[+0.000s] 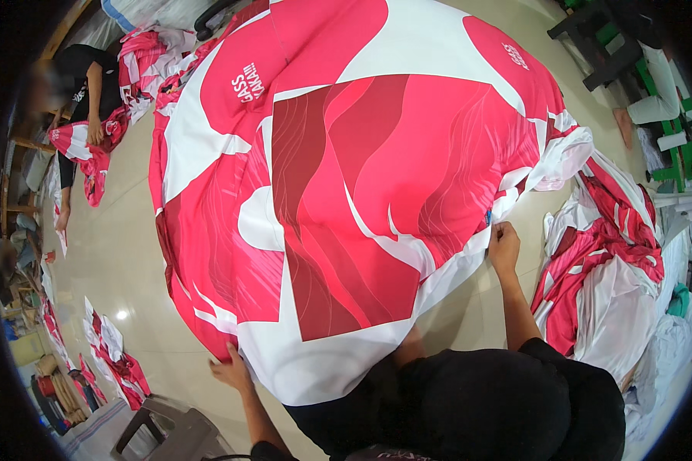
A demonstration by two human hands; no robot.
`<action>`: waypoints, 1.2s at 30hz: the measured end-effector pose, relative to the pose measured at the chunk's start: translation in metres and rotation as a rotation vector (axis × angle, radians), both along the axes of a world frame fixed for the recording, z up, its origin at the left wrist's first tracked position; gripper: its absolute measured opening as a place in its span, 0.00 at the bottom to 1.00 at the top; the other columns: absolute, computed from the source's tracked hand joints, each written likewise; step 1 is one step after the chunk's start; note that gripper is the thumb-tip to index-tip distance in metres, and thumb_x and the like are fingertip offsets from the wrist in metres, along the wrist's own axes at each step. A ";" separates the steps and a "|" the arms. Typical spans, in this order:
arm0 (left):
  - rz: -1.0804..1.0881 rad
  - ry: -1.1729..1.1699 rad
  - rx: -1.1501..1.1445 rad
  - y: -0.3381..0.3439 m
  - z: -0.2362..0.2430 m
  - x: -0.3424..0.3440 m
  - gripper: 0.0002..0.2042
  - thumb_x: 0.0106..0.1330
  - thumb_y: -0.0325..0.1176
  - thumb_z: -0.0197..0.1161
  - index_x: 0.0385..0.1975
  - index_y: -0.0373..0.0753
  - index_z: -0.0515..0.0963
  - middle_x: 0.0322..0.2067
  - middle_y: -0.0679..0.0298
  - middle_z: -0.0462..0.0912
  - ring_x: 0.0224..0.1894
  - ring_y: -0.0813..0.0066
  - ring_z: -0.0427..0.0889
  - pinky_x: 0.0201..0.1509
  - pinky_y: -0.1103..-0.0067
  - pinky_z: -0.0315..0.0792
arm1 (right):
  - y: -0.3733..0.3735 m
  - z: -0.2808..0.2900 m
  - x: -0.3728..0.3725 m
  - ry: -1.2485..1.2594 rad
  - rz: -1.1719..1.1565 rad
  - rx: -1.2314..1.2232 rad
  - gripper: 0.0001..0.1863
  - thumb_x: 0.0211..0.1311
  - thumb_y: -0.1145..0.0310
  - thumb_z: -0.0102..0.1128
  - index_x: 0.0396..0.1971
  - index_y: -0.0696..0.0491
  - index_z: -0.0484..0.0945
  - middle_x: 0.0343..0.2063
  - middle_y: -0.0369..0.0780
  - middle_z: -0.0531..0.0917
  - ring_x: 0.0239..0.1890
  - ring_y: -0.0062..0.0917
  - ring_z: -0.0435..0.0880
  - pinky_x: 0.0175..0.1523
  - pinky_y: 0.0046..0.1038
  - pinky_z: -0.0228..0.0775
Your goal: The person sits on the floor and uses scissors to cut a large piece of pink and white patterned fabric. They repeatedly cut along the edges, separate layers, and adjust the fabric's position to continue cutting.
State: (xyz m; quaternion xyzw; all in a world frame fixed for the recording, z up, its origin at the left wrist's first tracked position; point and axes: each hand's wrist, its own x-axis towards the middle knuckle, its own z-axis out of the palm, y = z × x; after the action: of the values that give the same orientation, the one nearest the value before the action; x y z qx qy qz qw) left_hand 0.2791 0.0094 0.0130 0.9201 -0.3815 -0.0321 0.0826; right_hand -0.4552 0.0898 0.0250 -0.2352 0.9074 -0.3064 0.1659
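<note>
A large sheet of printed fabric [454, 146] in pink, dark red and white spreads out in front of me, sagging over my lap. A squarish printed panel in dark red and pink fills its middle, bordered by white. At the right edge my right hand [504, 244] pinches the white border, close to a small blue spot [488, 218]. My left hand [232, 370] is beside the lower left edge, its fingers apart and pointing left, with the fabric against its thumb side. Part of the fabric's underside is hidden.
More pink and white fabric [603, 261] is heaped at the right. A person [92, 84] at the left handles similar cloth. Printed pieces [115, 353] lie on the tiled floor [131, 253], near a grey plastic chair [169, 430]. Green metal frames and another person's leg [657, 92] appear at the far right.
</note>
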 end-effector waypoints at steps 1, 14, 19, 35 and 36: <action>0.027 0.215 -0.047 0.016 -0.001 -0.001 0.48 0.67 0.56 0.73 0.72 0.20 0.60 0.64 0.36 0.73 0.66 0.45 0.75 0.71 0.58 0.70 | 0.001 -0.003 -0.003 -0.107 -0.099 -0.152 0.16 0.74 0.60 0.63 0.45 0.60 0.80 0.38 0.43 0.86 0.41 0.32 0.86 0.48 0.33 0.78; 0.357 1.917 -0.387 -0.035 0.048 -0.033 0.22 0.76 0.35 0.55 0.65 0.28 0.73 0.60 0.49 0.83 0.59 0.56 0.85 0.66 0.57 0.79 | -0.029 0.048 -0.004 -1.512 -0.124 -0.904 0.08 0.75 0.66 0.61 0.45 0.51 0.85 0.43 0.38 0.91 0.45 0.27 0.91 0.47 0.34 0.88; -0.518 1.076 -0.348 -0.102 0.067 -0.001 0.22 0.83 0.43 0.43 0.60 0.30 0.75 0.54 0.48 0.85 0.57 0.50 0.86 0.69 0.53 0.77 | -0.085 0.076 -0.085 -1.073 -0.095 -0.742 0.09 0.71 0.68 0.66 0.48 0.51 0.85 0.47 0.41 0.90 0.47 0.29 0.91 0.53 0.35 0.87; -0.771 1.459 -0.876 -0.493 0.327 0.252 0.18 0.79 0.24 0.55 0.64 0.22 0.73 0.55 0.49 0.83 0.60 0.60 0.81 0.68 0.67 0.76 | -0.206 0.290 -0.165 -0.699 0.252 -1.177 0.15 0.65 0.75 0.70 0.50 0.57 0.82 0.47 0.44 0.88 0.49 0.35 0.89 0.58 0.37 0.84; -0.832 1.308 -0.866 -0.476 0.323 0.260 0.18 0.80 0.24 0.53 0.64 0.20 0.72 0.52 0.47 0.82 0.58 0.56 0.82 0.69 0.63 0.78 | -0.188 0.300 -0.177 -0.665 0.249 -1.188 0.14 0.64 0.75 0.70 0.49 0.57 0.82 0.47 0.44 0.88 0.48 0.35 0.90 0.58 0.37 0.84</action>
State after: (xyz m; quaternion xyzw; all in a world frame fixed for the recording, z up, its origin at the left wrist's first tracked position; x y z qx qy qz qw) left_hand 0.5395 -0.4669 0.3360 0.3924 -0.5403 -0.4316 0.6065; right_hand -0.6323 -0.0984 0.3248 -0.2821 0.4530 -0.7860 0.3121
